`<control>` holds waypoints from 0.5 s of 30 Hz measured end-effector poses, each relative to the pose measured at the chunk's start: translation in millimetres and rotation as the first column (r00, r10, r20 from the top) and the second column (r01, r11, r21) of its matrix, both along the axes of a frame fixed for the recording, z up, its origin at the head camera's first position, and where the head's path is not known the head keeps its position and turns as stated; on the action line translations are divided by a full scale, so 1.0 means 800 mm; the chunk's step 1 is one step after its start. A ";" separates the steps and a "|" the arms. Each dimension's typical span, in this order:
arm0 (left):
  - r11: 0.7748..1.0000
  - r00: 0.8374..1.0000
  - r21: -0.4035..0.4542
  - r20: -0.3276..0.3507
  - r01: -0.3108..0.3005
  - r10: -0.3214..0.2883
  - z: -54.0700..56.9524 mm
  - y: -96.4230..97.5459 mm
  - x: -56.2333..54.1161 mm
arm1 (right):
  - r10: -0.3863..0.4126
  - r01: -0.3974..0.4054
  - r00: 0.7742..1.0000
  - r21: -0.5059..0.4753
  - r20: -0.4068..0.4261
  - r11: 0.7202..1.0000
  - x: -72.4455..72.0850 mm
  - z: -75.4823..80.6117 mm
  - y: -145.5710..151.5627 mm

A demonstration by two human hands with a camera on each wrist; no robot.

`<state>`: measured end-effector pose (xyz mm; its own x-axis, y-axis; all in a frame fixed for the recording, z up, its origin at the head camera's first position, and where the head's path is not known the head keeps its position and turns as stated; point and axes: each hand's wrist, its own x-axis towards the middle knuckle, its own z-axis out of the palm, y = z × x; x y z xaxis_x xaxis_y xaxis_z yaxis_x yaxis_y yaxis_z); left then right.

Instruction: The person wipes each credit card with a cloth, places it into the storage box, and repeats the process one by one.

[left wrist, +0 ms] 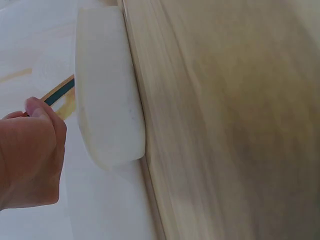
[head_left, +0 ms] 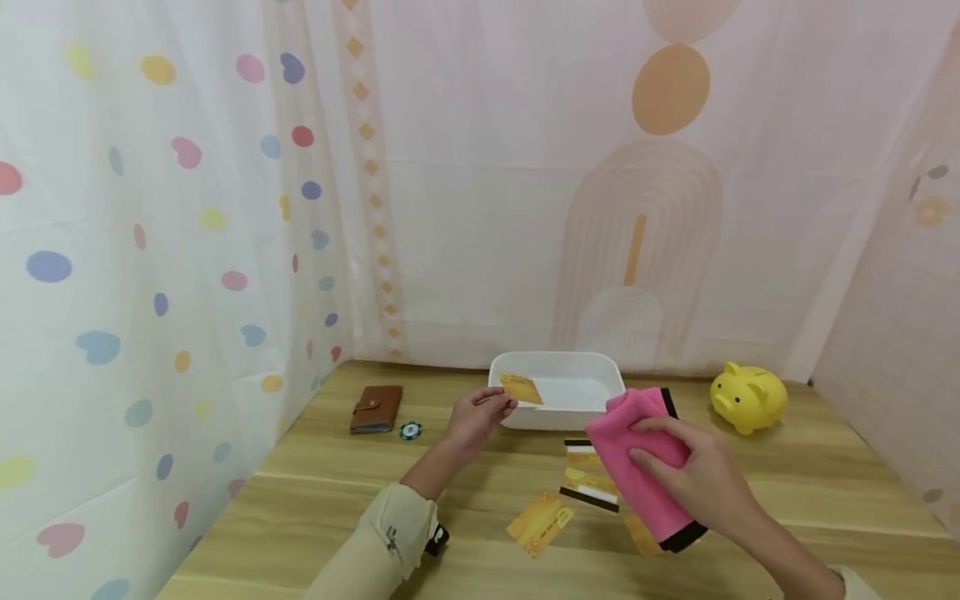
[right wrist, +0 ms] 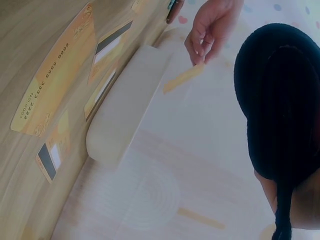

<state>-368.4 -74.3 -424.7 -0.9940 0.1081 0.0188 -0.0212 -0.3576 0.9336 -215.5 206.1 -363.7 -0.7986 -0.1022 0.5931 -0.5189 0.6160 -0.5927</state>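
My left hand [head_left: 476, 425] pinches a golden-yellow bank card [head_left: 522, 388] by one edge. The card is held above the near left side of a white plastic bin [head_left: 558, 419]; a dark stripe on it shows in the left wrist view. With my right hand [head_left: 705, 479] I grip a folded pink cloth [head_left: 633, 471] with black edging, thumb and fingers on its upper face. That cloth hangs over the table, right of the bin's front. In the right wrist view its dark edging [right wrist: 265, 100] fills the right side. More yellow bank cards [head_left: 540, 523] lie below the hands, one partly hidden by the cloth.
On the left of the wooden table [head_left: 300, 517] lie a brown snap wallet [head_left: 377, 408] and a green-and-white poker chip [head_left: 410, 430]. A yellow piggy bank [head_left: 748, 398] stands at the back right. Some small black object [head_left: 437, 540] shows beside the left sleeve. Patterned curtains surround the table.
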 end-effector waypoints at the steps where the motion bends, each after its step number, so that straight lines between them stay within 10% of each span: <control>1: 1.000 1.000 -0.009 -0.004 0.002 -0.002 -0.001 -0.001 -0.001 | 0.001 -0.001 1.000 -0.001 0.005 1.000 0.000 0.000 0.000; 15: 0.978 0.996 -0.186 0.004 0.092 -0.093 -0.006 -0.015 0.008 | 0.008 -0.008 0.999 -0.004 0.035 1.000 0.000 0.000 0.004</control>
<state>-361.9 -86.4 -429.4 -0.9794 0.2017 -0.0058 -0.0417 -0.1744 0.9838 -215.2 209.4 -363.7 -0.8183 -0.1060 0.5649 -0.5024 0.6094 -0.6134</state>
